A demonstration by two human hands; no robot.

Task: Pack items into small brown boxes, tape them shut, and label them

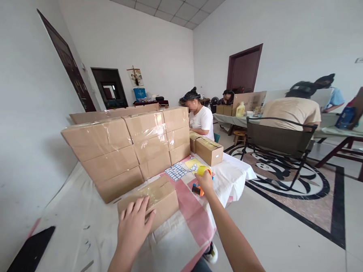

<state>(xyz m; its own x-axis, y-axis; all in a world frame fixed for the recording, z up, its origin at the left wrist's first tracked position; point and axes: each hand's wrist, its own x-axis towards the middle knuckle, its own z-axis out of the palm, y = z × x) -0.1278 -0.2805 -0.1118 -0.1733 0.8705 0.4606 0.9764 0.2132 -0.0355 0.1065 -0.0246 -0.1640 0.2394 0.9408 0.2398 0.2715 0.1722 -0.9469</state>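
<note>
My left hand (136, 223) rests on a closed cardboard box (163, 206), fingers stretched over its taped top and the thumb along the near edge. My right hand (205, 182) is closed around a tape dispenser (203, 170) beyond the box's right end. A yellow tape roll and an orange rim show above the fingers. An orange and black part (198, 189) sticks out below that hand; whether it belongs to the same dispenser I cannot tell. Blue-and-white and yellow sticker sheets (176, 172) lie on the table just past the right hand.
A wall of stacked, taped boxes (122, 149) stands behind the box. More boxes (210, 150) sit at the table's far right corner, near a seated person (202, 119). A black flat object (32, 250) lies at lower left. A chair (279, 137) stands on the right.
</note>
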